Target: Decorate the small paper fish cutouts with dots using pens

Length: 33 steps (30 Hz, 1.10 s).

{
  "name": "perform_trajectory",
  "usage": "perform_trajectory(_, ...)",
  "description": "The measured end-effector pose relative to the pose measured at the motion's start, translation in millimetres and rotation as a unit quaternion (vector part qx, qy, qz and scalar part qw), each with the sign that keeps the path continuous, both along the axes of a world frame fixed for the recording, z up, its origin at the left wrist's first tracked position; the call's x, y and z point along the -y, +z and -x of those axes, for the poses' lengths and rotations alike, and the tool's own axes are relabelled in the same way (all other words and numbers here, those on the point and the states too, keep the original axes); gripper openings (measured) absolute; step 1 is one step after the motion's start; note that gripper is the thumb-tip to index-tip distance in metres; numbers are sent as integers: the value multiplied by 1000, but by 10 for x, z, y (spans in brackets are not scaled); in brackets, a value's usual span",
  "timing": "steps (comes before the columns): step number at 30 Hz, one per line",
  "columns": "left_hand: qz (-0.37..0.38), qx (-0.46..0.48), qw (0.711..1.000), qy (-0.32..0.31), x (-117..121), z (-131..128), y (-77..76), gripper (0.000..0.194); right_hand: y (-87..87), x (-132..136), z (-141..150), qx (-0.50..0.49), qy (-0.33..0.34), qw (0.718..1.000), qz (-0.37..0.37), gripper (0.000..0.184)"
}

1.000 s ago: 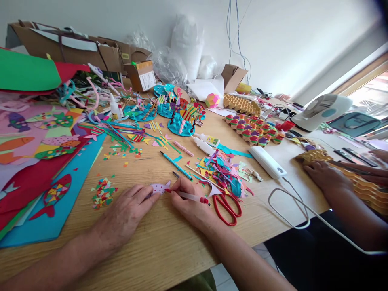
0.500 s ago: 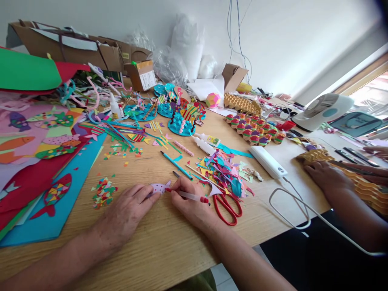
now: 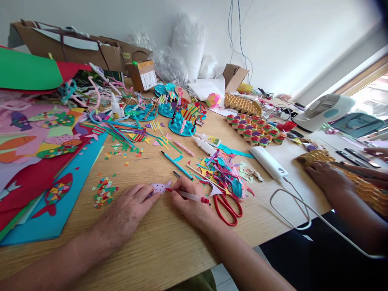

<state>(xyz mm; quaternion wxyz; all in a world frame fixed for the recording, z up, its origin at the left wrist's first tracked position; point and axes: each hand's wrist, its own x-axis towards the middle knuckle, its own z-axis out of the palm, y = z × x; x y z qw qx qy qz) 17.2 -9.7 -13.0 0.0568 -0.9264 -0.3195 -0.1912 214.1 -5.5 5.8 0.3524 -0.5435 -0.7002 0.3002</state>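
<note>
A: How is the lilac paper fish (image 3: pixel 159 188) being held?

B: The left hand (image 3: pixel 131 208) presses it between thumb and fingers, covering the end away from the tail, presumably so such light paper can't slide.

A: And where is it?

B: On the table (image 3: pixel 145 250), between the two hands, tail toward the right hand (image 3: pixel 190 202).

A: What's that hand gripping?

B: It pinches a red pen (image 3: pixel 192 197) low, close to the tip, probably for fine control. The tip is at the tail; I can't tell whether it touches. The hand's edge seems to rest on the wood, likely for steadiness.

A: Why are the red-handled scissors (image 3: pixel 228 208) there?

B: They lie just beside the right hand, handles toward the person, so easy to pick up, I'd guess.

A: And the confetti-like paper bits (image 3: pixel 104 193)?

B: Heaped beyond the left hand, perhaps so neither forearm sweeps through them.
</note>
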Motion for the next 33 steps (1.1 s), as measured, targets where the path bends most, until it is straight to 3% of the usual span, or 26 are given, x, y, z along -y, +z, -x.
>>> perform_trajectory(12, 35, -6, 999, 19, 5, 7, -20, 44, -5, -3, -4, 15, -4, 1000, 11, 10)
perform_trajectory(33, 31, -13, 999, 16, 4, 19, -14, 43, 14, -1, 1, 6, 2, 1000, 21, 11)
